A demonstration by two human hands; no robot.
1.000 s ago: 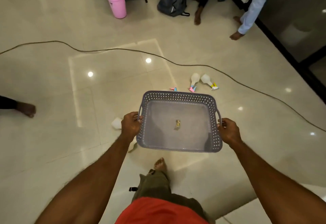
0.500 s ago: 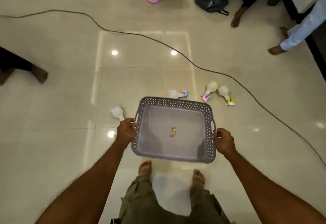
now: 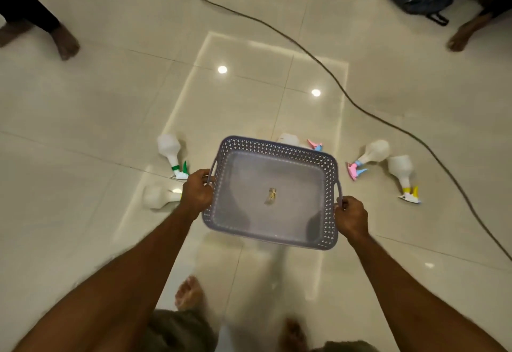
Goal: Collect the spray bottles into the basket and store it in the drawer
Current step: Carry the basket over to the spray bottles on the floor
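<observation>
Right now both hands grip the grey perforated basket (image 3: 273, 193) by its handles, left hand (image 3: 197, 191) & right hand (image 3: 351, 216), held above the floor. Five spray bottles lie around it, e.g. green-nozzle bottle (image 3: 169, 150), pink-nozzle bottle (image 3: 372, 153). Lower it level btwn them, w/o trapping any under the base.

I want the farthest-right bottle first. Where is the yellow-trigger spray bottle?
In the head view, the yellow-trigger spray bottle lies on the floor right of the basket, beside the pink-trigger bottle.
</observation>
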